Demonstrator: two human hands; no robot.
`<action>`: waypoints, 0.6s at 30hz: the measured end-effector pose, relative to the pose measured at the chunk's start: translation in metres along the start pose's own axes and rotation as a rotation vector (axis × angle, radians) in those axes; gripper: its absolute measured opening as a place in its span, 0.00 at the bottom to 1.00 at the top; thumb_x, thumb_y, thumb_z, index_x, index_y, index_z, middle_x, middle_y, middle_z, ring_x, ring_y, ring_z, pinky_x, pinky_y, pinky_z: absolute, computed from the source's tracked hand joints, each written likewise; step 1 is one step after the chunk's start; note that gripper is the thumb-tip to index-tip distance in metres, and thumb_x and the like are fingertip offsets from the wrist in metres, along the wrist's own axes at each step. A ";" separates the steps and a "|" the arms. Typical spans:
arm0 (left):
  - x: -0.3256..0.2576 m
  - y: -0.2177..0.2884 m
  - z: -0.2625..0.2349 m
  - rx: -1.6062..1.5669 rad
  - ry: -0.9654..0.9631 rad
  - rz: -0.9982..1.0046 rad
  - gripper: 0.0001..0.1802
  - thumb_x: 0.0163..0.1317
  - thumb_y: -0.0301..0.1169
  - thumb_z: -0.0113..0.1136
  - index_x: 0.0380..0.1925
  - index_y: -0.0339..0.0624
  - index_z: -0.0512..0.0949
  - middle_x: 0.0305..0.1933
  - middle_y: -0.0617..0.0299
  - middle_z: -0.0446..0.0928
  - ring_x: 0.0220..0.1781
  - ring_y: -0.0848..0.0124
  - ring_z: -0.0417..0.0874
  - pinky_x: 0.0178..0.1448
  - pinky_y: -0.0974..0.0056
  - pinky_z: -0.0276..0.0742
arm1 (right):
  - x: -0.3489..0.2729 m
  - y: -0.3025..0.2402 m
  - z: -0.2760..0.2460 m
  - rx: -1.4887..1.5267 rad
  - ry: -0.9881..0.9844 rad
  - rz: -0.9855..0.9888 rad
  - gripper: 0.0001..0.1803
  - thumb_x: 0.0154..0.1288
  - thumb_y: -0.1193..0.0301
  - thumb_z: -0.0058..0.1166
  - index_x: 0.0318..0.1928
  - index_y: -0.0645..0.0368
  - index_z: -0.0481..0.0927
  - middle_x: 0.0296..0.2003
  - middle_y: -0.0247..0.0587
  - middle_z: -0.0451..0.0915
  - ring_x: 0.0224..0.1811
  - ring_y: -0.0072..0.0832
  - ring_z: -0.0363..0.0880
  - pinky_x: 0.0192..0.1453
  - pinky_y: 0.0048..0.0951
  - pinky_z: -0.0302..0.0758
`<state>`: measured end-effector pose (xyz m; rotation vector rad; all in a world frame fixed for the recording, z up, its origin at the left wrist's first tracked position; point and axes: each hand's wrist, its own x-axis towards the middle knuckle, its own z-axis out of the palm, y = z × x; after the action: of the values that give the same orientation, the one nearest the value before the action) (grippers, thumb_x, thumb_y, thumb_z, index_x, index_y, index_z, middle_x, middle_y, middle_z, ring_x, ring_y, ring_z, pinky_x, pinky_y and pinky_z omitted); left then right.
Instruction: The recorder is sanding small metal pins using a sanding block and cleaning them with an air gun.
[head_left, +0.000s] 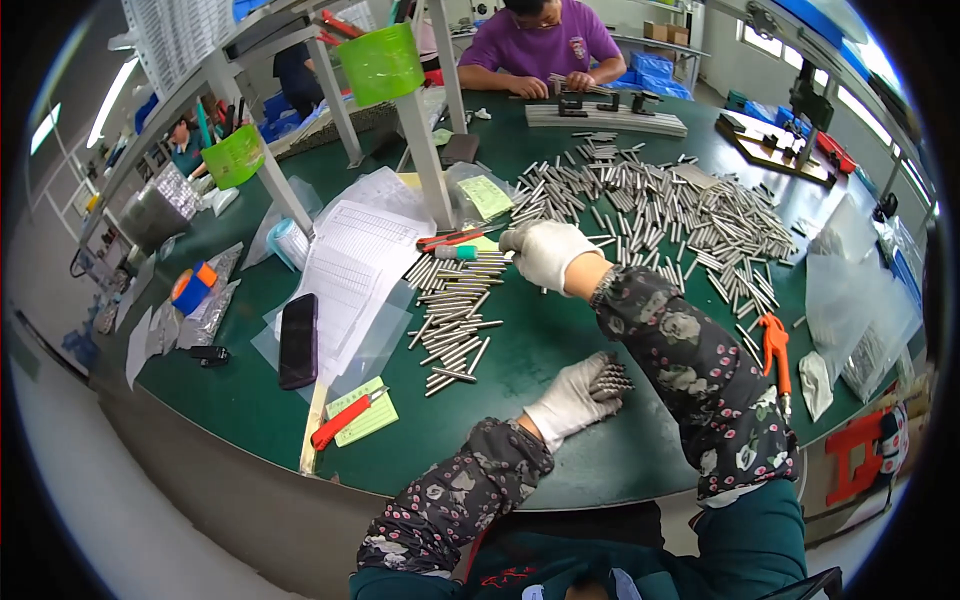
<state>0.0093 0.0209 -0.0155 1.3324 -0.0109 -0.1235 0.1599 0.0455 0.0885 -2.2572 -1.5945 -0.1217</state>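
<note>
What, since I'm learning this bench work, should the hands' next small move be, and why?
I'd probably ease the right hand slightly left, over the smaller spread of metal pins: it is beside that spread's upper end, while the left hand holds a bundle of metal pins lower on the table. I can't tell whether the right hand grips anything.

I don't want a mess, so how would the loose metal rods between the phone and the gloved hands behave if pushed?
The metal rods look slim and round, so they'd probably roll if pushed. Their grey sheen suggests metal throughout: likely stiff, perhaps heavy for their size. Smooth-looking sides may make them slippery to pinch.
</note>
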 end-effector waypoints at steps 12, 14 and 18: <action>0.005 -0.008 0.005 0.324 0.052 0.445 0.11 0.53 0.17 0.60 0.38 0.33 0.75 0.35 0.54 0.79 0.36 0.69 0.79 0.41 0.64 0.76 | 0.109 0.015 0.065 -0.345 -0.179 -0.140 0.10 0.62 0.69 0.51 0.42 0.54 0.82 0.39 0.48 0.83 0.44 0.44 0.82 0.48 0.41 0.77; 0.006 -0.008 0.006 0.352 0.067 0.519 0.16 0.51 0.16 0.60 0.43 0.34 0.75 0.39 0.52 0.80 0.40 0.68 0.80 0.44 0.65 0.76 | 0.114 0.017 0.073 -0.376 -0.149 -0.165 0.11 0.63 0.67 0.52 0.41 0.56 0.83 0.38 0.48 0.83 0.43 0.44 0.83 0.47 0.40 0.78; 0.010 -0.007 0.005 0.135 -0.089 0.210 0.29 0.45 0.14 0.59 0.53 0.35 0.73 0.47 0.46 0.80 0.50 0.57 0.82 0.53 0.64 0.76 | 0.118 0.023 0.075 -0.412 -0.113 -0.169 0.10 0.61 0.68 0.52 0.38 0.55 0.83 0.37 0.46 0.84 0.42 0.42 0.83 0.46 0.40 0.78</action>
<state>0.0180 0.0137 -0.0218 1.4507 -0.2374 -0.0037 0.2128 0.1703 0.0461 -2.4576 -1.9702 -0.4073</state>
